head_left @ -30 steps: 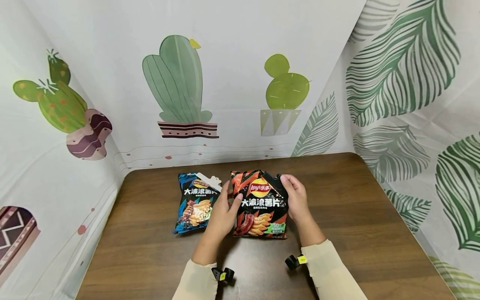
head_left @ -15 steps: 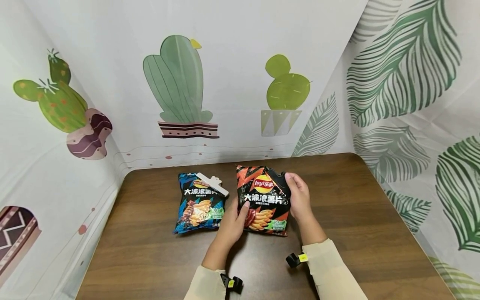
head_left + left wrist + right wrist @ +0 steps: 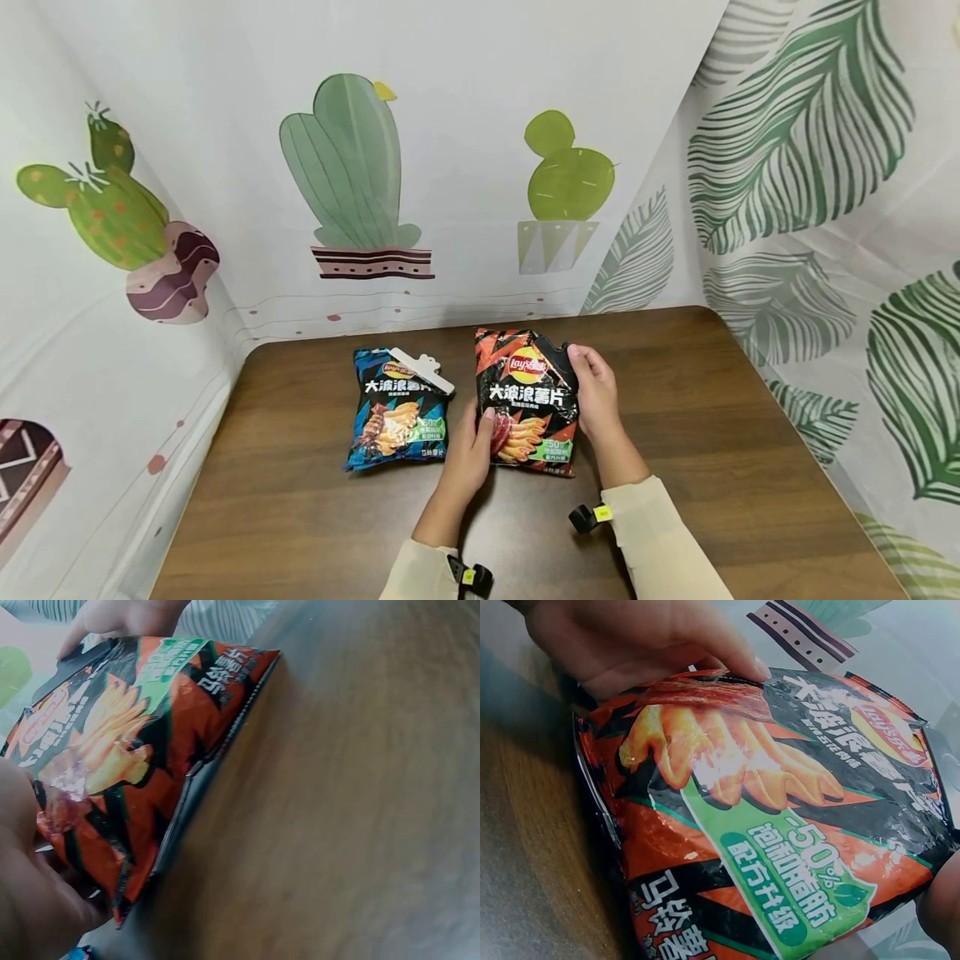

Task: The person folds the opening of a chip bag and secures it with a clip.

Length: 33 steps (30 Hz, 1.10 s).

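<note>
Both hands hold a red and black bag of chips [image 3: 525,417], its front turned up toward the head camera. A black bag clip [image 3: 553,354] sits across its top right corner. My left hand [image 3: 468,450] grips the lower left edge, thumb on the front and fingers behind. My right hand [image 3: 596,392] holds the right edge, its thumb at the end of the clip. In the right wrist view, the left thumb [image 3: 731,649] lies along the edge of the bag, by the bacon picture. The left wrist view shows the bag's bottom seam close over the table.
A blue bag of chips [image 3: 397,417] lies on the wooden table [image 3: 300,517], just left of the left hand. A white clip [image 3: 422,371] crosses its top right corner. Printed cloth [image 3: 465,167] hangs behind the table and along its sides.
The left hand has slid down and right along the red bag's left edge, uncovering the blue bag. The red bag has shifted slightly right and up. The right hand has barely moved.
</note>
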Tool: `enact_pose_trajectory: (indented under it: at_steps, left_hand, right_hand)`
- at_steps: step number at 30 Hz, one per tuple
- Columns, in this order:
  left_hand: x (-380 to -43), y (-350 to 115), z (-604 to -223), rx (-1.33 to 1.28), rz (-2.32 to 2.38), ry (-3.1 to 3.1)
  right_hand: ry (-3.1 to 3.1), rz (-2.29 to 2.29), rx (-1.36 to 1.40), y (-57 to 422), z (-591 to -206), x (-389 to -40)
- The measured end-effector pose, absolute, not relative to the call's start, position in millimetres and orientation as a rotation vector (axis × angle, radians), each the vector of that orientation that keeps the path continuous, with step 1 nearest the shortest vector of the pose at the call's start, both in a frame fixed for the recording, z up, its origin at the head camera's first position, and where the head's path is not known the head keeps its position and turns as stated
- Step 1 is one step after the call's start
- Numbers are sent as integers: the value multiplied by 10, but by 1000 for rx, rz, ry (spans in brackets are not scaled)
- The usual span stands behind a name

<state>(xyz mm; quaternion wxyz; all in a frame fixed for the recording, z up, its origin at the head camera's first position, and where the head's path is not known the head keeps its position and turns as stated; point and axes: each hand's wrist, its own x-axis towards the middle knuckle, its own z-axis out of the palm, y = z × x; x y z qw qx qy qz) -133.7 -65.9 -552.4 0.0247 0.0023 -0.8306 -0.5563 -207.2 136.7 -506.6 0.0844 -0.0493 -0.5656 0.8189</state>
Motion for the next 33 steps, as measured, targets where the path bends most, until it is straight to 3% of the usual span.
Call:
enact_pose_trajectory:
  at_steps: [33]
  left_hand:
    - [-1379, -544, -5681, 252, -1785, -2375]
  right_hand:
    - [-2170, 2374, -266, 1447, -5456, -1897]
